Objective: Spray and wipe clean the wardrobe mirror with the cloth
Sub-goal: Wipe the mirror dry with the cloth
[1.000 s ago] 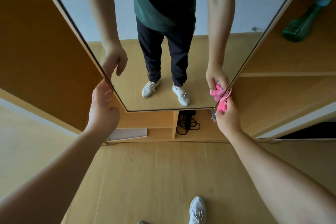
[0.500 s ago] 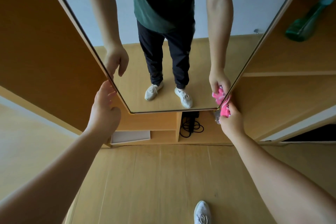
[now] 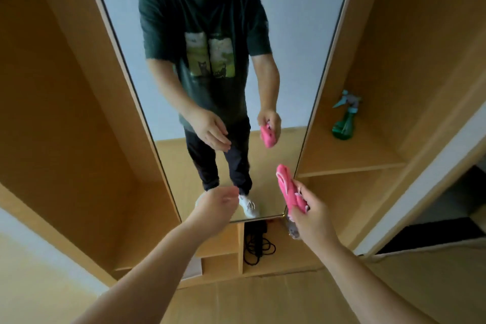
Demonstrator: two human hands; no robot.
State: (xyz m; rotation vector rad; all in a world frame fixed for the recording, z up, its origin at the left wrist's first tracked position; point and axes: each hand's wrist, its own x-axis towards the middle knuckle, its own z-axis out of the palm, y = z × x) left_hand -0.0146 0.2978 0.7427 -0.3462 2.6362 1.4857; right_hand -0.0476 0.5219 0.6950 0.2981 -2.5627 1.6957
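Note:
A tall wardrobe mirror (image 3: pixel 289 34) fills the middle of the head view and reflects a person in a dark green shirt. My right hand (image 3: pixel 313 213) grips a bunched pink cloth (image 3: pixel 289 187) just in front of the mirror's lower right corner, off the glass. In front of the mirror's bottom edge my left hand (image 3: pixel 215 205) hangs in the air with loosely curled fingers, holding nothing. A green spray bottle (image 3: pixel 344 121) with a pale blue trigger stands on the wooden shelf to the right of the mirror.
Wooden wardrobe panels (image 3: pixel 65 113) flank the mirror on both sides. Below it are low compartments, one holding a coiled black cable (image 3: pixel 257 247). A wooden floor (image 3: pixel 249 302) lies underfoot. An open sliding door edge (image 3: pixel 434 179) stands at the right.
The view has tilted upward. My right hand lifted the cloth away from the mirror's lower right corner. My left hand let go of the mirror's left edge and moved toward the centre.

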